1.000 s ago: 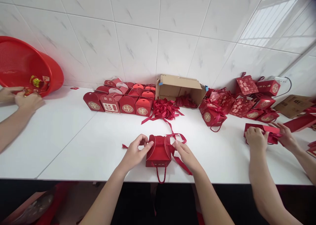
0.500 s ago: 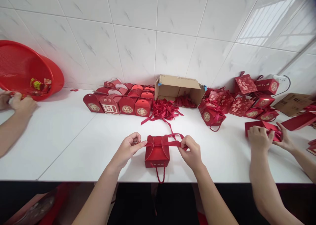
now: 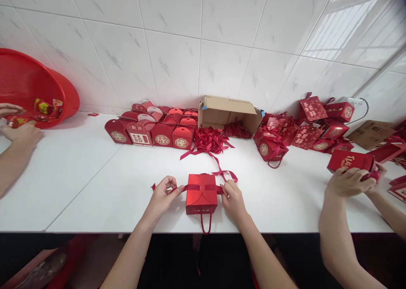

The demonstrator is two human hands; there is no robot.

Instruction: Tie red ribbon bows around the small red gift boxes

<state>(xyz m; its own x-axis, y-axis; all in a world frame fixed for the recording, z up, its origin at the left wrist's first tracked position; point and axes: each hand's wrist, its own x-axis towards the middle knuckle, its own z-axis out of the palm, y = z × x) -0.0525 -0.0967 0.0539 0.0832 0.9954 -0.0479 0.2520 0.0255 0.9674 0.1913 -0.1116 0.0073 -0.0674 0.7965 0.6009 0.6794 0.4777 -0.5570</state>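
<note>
A red gift box [image 3: 201, 201] stands on the white table in front of me, its top flaps folded flat and a twisted cord handle [image 3: 207, 225] hanging over its near side. A dark red ribbon [image 3: 192, 188] runs through slots in the lid and comes out at both sides. My left hand [image 3: 163, 198] pinches the ribbon's left end, whose tail sticks out beyond the fingers. On the right, close to the box's side, my right hand [image 3: 233, 198] is closed on the other end of the ribbon. Behind the box lies a loose ribbon [image 3: 222, 170].
Rows of red boxes [image 3: 149, 130] stand along the wall beside a ribbon pile [image 3: 211, 141] and an open carton [image 3: 228, 105]. Tied boxes [image 3: 271, 147] are farther right. One person's hands [image 3: 349, 181] hold a box at right; another's [image 3: 23, 132] reach into a red basket [image 3: 68, 98].
The lid flaps, raised before, now lie flat with the ribbon drawn through. My right hand has moved left toward the box. The person at right has lifted and turned their box.
</note>
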